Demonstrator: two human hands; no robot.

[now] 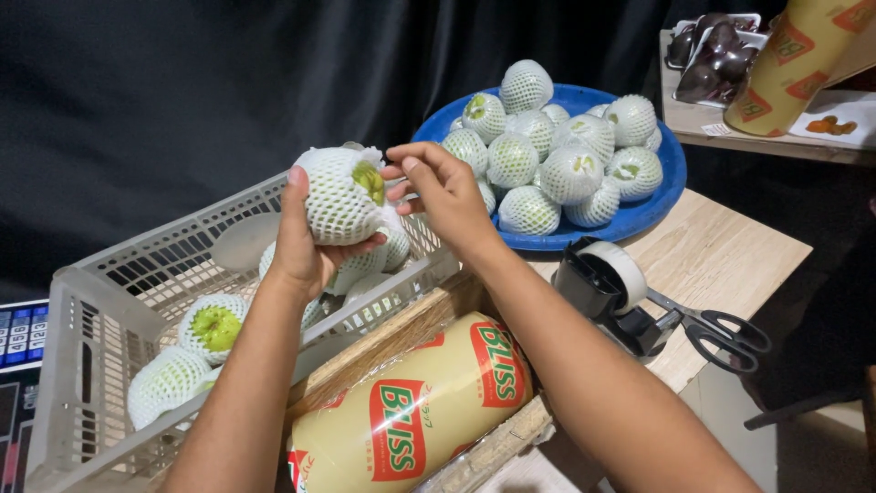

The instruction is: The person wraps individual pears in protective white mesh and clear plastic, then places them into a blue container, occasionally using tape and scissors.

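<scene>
White foam netting wraps the green fruit (339, 194) that I see gripped in the left hand (301, 239): thumb up along its left side, palm and fingers cupped under it, closed firmly on it. It is held in the air above the far corner of the pale grey plastic crate (100, 301). My right hand (447, 194) comes in from the right with its fingers half curled, the fingertips (394, 172) touching the open end of the netting where the green skin shows; it holds nothing of its own that I can make out.

Below, inside the crate, lie more netted fruits (212, 326), some showing green through the top. Just in front of the crate sits a fat roll of yellowish film with red and green labels (411, 413), lying in a wooden tray.

The light wood desk (721, 246) carries a blue round dish (664, 187) piled with netted fruits (547, 146), well beyond the right hand. Near the dish stand a black tape dispenser (607, 288) and black-handled scissors (721, 333), touching each other. At the far right, on a second surface, I see trays of dark fruit (716, 50) and another yellowish roll (794, 59). A black curtain (228, 82) closes off the back. At the left edge, part of a scale keypad (20, 333) shows.
</scene>
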